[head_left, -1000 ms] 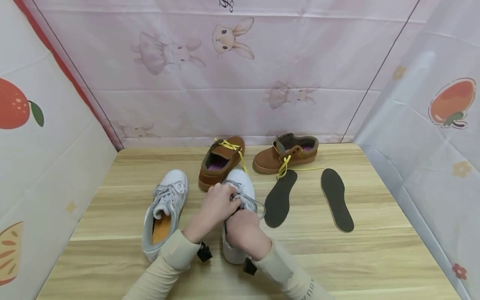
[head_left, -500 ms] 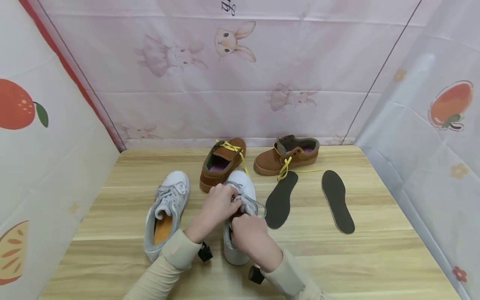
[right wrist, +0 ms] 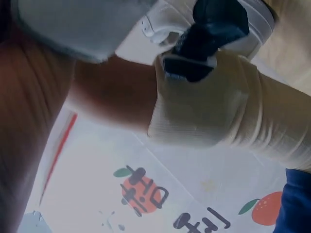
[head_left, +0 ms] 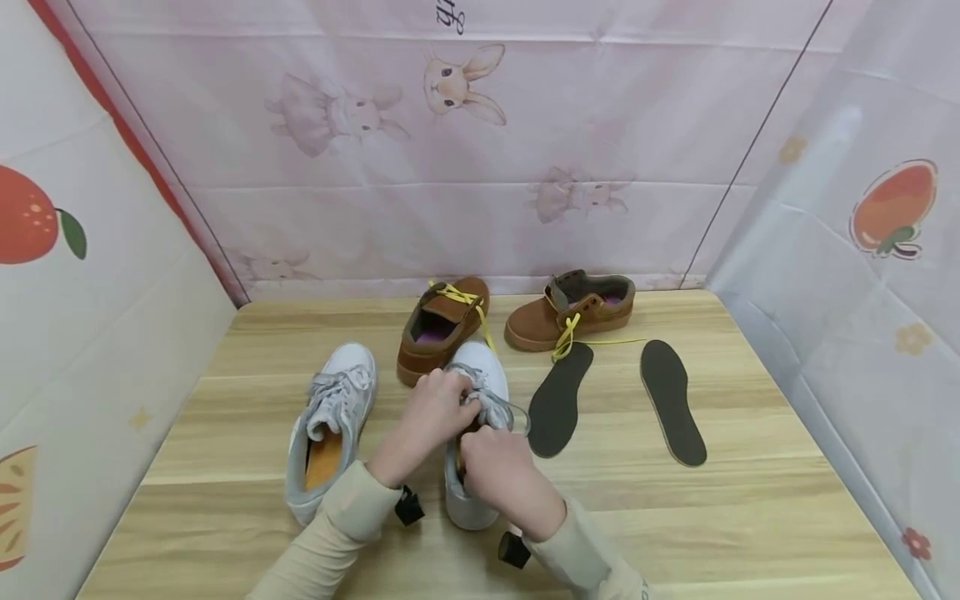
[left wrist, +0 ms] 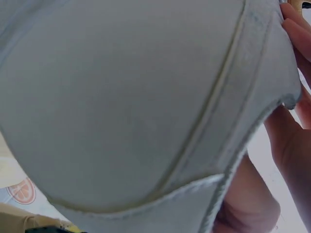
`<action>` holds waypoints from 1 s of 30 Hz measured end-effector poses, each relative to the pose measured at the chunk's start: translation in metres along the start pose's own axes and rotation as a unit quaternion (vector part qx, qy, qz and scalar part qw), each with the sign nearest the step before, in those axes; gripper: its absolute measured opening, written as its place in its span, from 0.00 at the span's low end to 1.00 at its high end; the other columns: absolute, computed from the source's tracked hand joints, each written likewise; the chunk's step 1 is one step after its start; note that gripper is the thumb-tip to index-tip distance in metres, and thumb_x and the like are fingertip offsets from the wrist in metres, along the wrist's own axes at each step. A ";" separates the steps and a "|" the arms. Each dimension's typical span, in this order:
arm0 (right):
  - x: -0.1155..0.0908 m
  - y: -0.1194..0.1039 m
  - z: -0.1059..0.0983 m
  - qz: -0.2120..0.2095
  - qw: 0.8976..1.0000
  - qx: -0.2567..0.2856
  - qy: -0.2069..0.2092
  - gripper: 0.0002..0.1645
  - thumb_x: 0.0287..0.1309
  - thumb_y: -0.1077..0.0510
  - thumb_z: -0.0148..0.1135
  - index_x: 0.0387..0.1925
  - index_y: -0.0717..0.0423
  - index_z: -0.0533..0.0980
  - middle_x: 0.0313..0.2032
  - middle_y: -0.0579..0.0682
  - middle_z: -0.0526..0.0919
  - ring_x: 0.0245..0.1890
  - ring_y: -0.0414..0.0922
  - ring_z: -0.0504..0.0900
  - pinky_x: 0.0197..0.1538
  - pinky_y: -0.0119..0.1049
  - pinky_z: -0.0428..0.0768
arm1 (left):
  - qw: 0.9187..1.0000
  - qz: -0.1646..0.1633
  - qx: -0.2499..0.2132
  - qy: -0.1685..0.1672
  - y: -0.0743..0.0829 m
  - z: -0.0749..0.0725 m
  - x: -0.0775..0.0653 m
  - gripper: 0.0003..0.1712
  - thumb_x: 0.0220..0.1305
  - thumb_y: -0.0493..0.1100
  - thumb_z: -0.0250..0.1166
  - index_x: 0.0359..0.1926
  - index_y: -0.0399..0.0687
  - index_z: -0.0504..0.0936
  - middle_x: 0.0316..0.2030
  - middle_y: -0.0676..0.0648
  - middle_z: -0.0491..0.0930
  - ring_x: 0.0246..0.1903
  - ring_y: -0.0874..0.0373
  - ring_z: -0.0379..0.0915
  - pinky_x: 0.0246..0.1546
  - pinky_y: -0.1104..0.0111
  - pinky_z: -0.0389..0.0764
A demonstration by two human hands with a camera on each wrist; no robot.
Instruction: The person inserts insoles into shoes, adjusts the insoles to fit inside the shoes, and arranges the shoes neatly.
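Observation:
The white sneaker (head_left: pixel 480 360) with grey laces (head_left: pixel 498 408) stands at the centre of the wooden table, toe pointing away. My left hand (head_left: pixel 435 408) grips its tongue and lace area; in the left wrist view, fingers (left wrist: pixel 297 36) show along the edge of the sneaker's upper (left wrist: pixel 121 111). My right hand (head_left: pixel 506 471) reaches down into the shoe opening, its fingertips hidden inside. A sliver of orange lining or insole (head_left: pixel 461 460) shows beside it. The right wrist view is mostly filled by sleeve, wrist and part of the sneaker (right wrist: pixel 82 24).
Another white sneaker (head_left: pixel 352 367) with an orange insole (head_left: pixel 322 460) stands to the left. Behind are two brown shoes (head_left: pixel 423 354) (head_left: pixel 532 325) with yellow laces. Two dark insoles (head_left: pixel 558 408) (head_left: pixel 671 400) lie to the right. Printed fabric walls (head_left: pixel 480 225) surround the table.
My right hand has drawn back and up a little in the shoe opening, its wrist shifting right. The left hand keeps its grip on the sneaker.

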State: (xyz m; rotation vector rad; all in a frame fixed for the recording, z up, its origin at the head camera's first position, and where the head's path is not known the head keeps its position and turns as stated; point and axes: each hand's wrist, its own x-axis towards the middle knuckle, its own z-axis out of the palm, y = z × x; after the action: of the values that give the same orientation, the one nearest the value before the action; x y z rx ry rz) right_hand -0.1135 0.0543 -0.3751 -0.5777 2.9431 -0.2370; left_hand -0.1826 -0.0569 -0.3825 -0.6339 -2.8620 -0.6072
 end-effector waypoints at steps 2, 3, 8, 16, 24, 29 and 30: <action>0.004 0.003 0.004 -0.009 1.000 0.000 -0.008 0.18 0.45 0.61 0.64 0.10 0.47 0.66 0.13 0.44 0.67 0.14 0.43 0.67 0.15 0.41 0.67 | 1.000 0.000 -0.002 0.000 0.000 0.000 0.000 0.26 0.49 0.41 0.65 0.09 0.53 0.56 0.11 0.57 0.46 0.14 0.61 0.47 0.16 0.69 0.54; 0.006 0.004 0.005 -0.014 1.000 -0.002 -0.013 0.19 0.45 0.61 0.64 0.09 0.47 0.66 0.13 0.44 0.67 0.14 0.43 0.67 0.15 0.41 0.67 | 1.000 0.000 -0.002 -0.001 0.000 0.000 0.000 0.26 0.49 0.41 0.65 0.09 0.53 0.56 0.12 0.57 0.46 0.14 0.61 0.46 0.16 0.69 0.54; 0.013 0.007 0.009 -0.027 0.999 -0.013 -0.039 0.19 0.46 0.61 0.62 0.08 0.46 0.67 0.12 0.43 0.67 0.15 0.43 0.67 0.17 0.41 0.69 | 1.000 0.002 -0.006 -0.007 0.002 -0.001 0.000 0.27 0.51 0.41 0.65 0.09 0.53 0.55 0.12 0.58 0.45 0.15 0.61 0.45 0.16 0.69 0.53; 0.013 0.007 0.010 -0.014 0.999 -0.025 -0.029 0.09 0.47 0.58 0.63 0.17 0.49 0.73 0.16 0.47 0.73 0.18 0.48 0.74 0.19 0.44 0.72 | 1.000 -0.006 0.002 -0.004 0.001 0.000 0.000 0.26 0.49 0.41 0.66 0.09 0.53 0.57 0.11 0.57 0.48 0.15 0.61 0.50 0.16 0.69 0.56; 0.013 0.011 0.008 -0.034 0.998 -0.013 -0.053 0.16 0.46 0.57 0.63 0.11 0.47 0.68 0.12 0.44 0.66 0.15 0.43 0.68 0.18 0.41 0.69 | 1.000 -0.012 0.002 -0.013 0.001 -0.001 0.001 0.26 0.50 0.42 0.66 0.09 0.53 0.57 0.11 0.57 0.48 0.15 0.60 0.50 0.16 0.68 0.56; 0.015 0.015 0.007 -0.054 0.996 0.004 -0.074 0.22 0.45 0.58 0.63 0.06 0.45 0.63 0.07 0.39 0.60 0.12 0.40 0.63 0.17 0.37 0.65 | 1.000 -0.011 0.000 -0.010 0.001 -0.001 0.001 0.26 0.50 0.41 0.66 0.09 0.53 0.57 0.11 0.57 0.48 0.14 0.60 0.50 0.16 0.68 0.56; 0.015 0.015 0.006 -0.055 0.996 0.005 -0.075 0.22 0.45 0.58 0.63 0.05 0.44 0.63 0.07 0.39 0.60 0.12 0.40 0.63 0.16 0.37 0.65 | 1.000 -0.008 0.000 -0.007 0.001 -0.001 0.001 0.26 0.50 0.42 0.66 0.09 0.53 0.57 0.11 0.57 0.48 0.14 0.60 0.50 0.16 0.68 0.56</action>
State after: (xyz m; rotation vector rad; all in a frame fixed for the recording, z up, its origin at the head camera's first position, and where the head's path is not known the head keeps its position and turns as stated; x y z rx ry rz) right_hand -0.1317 0.0614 -0.3855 -0.7247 2.7680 -0.2085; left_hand -0.1826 -0.0559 -0.3810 -0.6172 -2.8826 -0.6069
